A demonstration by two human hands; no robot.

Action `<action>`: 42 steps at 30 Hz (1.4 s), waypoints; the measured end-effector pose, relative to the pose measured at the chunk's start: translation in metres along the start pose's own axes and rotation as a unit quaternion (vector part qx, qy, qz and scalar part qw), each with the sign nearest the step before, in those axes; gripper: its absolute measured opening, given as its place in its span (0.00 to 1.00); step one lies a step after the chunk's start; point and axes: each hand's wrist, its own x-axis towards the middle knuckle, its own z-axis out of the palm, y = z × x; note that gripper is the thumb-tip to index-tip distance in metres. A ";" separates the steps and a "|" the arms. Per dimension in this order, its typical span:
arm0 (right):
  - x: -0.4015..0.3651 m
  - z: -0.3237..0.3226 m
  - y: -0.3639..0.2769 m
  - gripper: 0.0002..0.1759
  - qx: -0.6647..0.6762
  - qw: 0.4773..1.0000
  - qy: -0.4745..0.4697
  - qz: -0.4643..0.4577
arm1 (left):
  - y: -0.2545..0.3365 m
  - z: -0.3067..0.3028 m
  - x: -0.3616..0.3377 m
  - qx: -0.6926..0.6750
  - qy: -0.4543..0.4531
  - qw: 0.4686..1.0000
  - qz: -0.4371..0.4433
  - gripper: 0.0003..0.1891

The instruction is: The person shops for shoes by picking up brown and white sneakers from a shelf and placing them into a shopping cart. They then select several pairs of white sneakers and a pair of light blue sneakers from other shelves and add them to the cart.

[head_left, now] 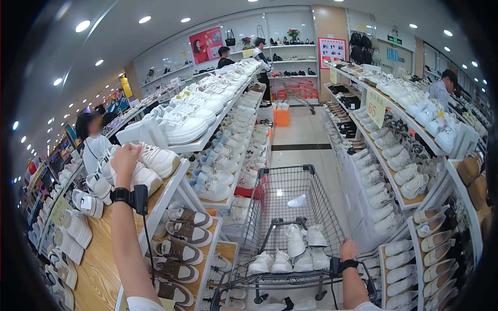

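Sneakers just beneath and beside the curled left hand, likely light, soft-uppered and firmer-soled, best pinched at the heel collars; actual hold there impossible to tell, right hand nearly fisted beside the cart, with any hold on it hidden.

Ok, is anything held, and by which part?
The left hand seems to grip the upper of a white sneaker, exact spot hidden; whether the right hand grips the cart cannot be told.

Number 65 on a pale hanging price sign, green exit sign near the ceiling
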 end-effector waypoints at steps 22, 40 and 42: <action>-0.001 -0.008 -0.001 0.08 0.029 1.000 0.010 -0.002 | 0.005 -0.023 -0.022 -0.173 0.203 0.963 0.027 0.19; 0.003 -0.006 0.000 0.09 0.018 0.999 0.004 -0.029 | 0.174 -0.120 -0.103 -0.558 0.041 0.803 0.202 0.16; 0.001 -0.010 -0.003 0.09 0.023 1.000 0.005 -0.021 | 0.203 -0.095 -0.134 -0.588 -0.048 0.785 0.189 0.18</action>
